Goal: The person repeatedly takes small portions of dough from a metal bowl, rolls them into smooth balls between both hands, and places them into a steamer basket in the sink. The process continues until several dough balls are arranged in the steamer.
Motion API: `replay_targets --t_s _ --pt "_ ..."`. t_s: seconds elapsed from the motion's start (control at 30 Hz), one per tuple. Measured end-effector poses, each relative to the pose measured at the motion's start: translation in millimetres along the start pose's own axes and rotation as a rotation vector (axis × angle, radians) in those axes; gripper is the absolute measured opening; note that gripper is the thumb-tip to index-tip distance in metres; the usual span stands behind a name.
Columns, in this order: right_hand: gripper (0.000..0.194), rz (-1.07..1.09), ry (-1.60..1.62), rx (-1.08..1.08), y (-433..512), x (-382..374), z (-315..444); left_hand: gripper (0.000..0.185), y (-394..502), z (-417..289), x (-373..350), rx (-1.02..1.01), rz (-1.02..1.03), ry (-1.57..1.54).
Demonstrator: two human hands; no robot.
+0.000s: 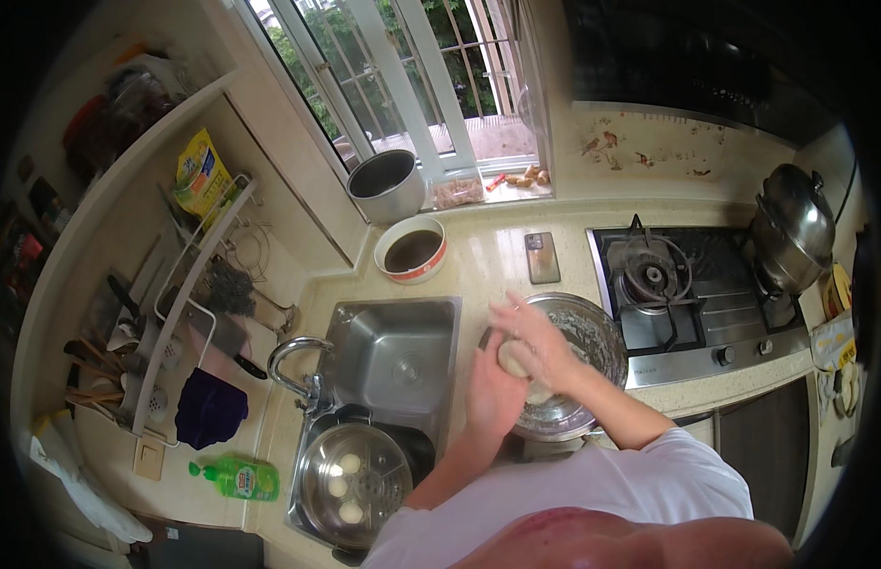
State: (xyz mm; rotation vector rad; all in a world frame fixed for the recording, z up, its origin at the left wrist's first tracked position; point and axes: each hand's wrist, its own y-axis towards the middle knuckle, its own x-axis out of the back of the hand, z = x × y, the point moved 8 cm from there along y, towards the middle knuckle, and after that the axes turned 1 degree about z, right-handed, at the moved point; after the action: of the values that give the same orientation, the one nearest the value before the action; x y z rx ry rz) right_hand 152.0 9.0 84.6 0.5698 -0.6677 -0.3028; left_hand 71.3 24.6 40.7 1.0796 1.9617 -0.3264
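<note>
A pale dough ball (514, 358) lies between my two palms, above the left side of a stainless steel bowl (611, 338). My left hand (492, 390) cups it from the left. Across its other side lies my right hand (539, 338), blurred, with its fingers pointing up and left. Floury residue coats the bowl's inner wall, and more dough (538, 392) shows inside, partly hidden by my right wrist. To the left of my left forearm, a round steamer tray (387, 491) holds three small dough balls (337, 486) in a row.
A steel sink (398, 355) with a faucet (291, 359) is left of the bowl. Behind stand a bowl of dark liquid (412, 250), an inner pot (387, 186) and a smartphone (543, 257). A gas stove (696, 299) adjoins the right side. Green soap bottle (245, 478) at left.
</note>
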Motion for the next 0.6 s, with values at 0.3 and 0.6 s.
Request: replay_targets --t_s 0.3,0.6 --pt "0.048 0.041 0.127 -0.006 1 -9 -4 0.069 -3 2 0 0.032 -0.034 -0.002" --pt "0.048 0.138 0.084 0.110 -4 -23 24 0.064 -4 5 21 -0.030 -0.142 0.059"
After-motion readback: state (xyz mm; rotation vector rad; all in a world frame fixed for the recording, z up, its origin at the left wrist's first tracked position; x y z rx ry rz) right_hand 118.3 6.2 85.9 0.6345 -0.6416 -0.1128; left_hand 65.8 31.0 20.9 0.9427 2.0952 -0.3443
